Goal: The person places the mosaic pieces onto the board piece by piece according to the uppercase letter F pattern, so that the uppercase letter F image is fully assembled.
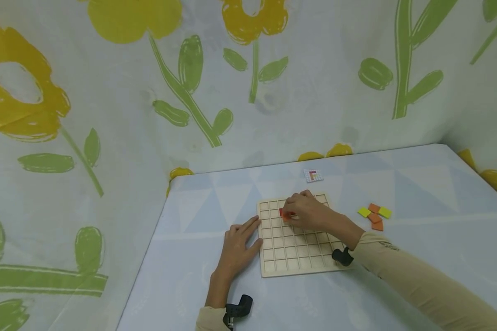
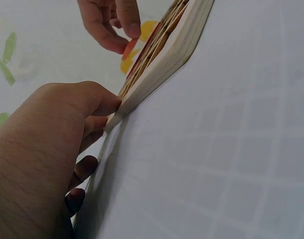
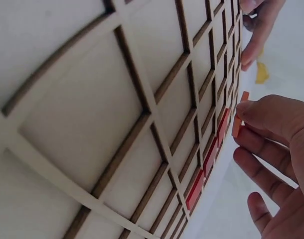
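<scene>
Right hand (image 1: pixel 307 212) pinches orange tile (image 3: pixel 236 127) over grid board (image 1: pixel 290 253), 3 red tiles (image 3: pixel 210 156) slotted beside grip; left hand (image 1: pixel 235 250), fingers extended, touches board edge left of grip

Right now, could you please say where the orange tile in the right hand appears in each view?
Head: held orange tile, just right of centre, below mid-height.
Left wrist: held orange tile, upper left.
Right wrist: held orange tile, right of centre, near mid-height.
Shared landmark: wooden grid board.
</scene>
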`<act>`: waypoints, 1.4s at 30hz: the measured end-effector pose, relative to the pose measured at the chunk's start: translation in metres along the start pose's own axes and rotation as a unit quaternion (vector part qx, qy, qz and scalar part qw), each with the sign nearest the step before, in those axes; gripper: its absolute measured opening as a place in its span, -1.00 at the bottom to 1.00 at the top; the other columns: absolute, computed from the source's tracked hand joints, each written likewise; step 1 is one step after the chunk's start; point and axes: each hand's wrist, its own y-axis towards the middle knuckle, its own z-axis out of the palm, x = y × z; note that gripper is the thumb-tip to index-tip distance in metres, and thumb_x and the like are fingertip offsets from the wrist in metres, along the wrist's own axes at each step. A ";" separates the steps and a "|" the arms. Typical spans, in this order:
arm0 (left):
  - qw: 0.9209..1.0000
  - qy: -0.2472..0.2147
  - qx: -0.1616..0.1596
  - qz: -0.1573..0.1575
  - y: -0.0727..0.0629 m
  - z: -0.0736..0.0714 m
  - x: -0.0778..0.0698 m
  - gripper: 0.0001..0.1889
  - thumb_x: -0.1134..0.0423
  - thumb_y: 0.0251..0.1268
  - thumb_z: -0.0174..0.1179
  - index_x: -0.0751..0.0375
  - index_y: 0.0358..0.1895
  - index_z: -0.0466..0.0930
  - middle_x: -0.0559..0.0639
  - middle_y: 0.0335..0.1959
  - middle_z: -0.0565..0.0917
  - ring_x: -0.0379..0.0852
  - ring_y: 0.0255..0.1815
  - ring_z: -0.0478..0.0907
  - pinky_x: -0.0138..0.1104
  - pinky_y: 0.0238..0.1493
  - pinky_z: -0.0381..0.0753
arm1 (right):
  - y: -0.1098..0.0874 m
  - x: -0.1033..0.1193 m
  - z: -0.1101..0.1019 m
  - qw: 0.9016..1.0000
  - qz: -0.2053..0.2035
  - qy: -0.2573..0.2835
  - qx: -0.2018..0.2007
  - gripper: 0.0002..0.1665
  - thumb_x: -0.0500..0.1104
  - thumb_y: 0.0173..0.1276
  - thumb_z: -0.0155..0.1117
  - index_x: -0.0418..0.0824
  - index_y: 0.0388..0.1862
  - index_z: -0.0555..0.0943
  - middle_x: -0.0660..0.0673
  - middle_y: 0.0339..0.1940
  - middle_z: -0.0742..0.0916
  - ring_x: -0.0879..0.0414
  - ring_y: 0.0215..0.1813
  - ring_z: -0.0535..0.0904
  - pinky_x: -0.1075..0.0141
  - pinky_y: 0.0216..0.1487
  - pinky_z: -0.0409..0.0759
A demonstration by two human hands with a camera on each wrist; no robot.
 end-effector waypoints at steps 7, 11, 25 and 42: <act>1.000 -0.008 -0.004 0.005 0.002 0.001 0.002 -0.43 0.01 0.39 0.16 -0.03 0.44 0.44 -0.25 0.47 0.37 -0.12 0.06 0.39 -0.07 0.08 0.33 | 0.001 -0.001 0.003 1.000 0.005 -0.021 0.006 -0.91 -0.12 0.24 0.51 -0.01 -0.29 0.75 0.07 -0.24 0.75 0.14 -0.20 0.58 -0.06 0.07 0.41; 1.000 -0.003 -0.004 0.006 0.001 0.003 0.004 -0.44 0.00 0.39 0.16 -0.04 0.44 0.45 -0.26 0.47 0.37 -0.13 0.06 0.39 -0.08 0.08 0.33 | 0.002 -0.003 0.010 0.999 0.006 -0.030 0.011 -0.87 -0.11 0.22 0.53 -0.03 -0.26 0.75 0.06 -0.22 0.74 0.13 -0.17 0.60 -0.04 0.06 0.43; 1.000 -0.003 -0.004 0.004 -0.003 0.005 0.003 -0.44 0.01 0.38 0.16 -0.07 0.44 0.44 -0.25 0.47 0.37 -0.10 0.08 0.40 -0.05 0.07 0.33 | -0.007 0.001 0.014 0.998 -0.026 -0.046 -0.032 -0.82 -0.15 0.15 0.57 -0.09 -0.28 0.74 0.01 -0.21 0.74 0.08 -0.13 0.60 -0.03 0.00 0.45; 1.000 -0.001 -0.005 -0.009 0.001 0.008 0.004 -0.42 0.00 0.37 0.18 -0.10 0.45 0.43 -0.29 0.48 0.36 -0.08 0.11 0.40 -0.03 0.12 0.32 | -0.083 -0.025 -0.051 0.994 0.051 -0.041 -0.089 -0.72 -0.25 0.13 0.56 -0.16 -0.16 0.72 -0.07 -0.11 0.72 -0.03 -0.01 0.61 -0.14 0.08 0.38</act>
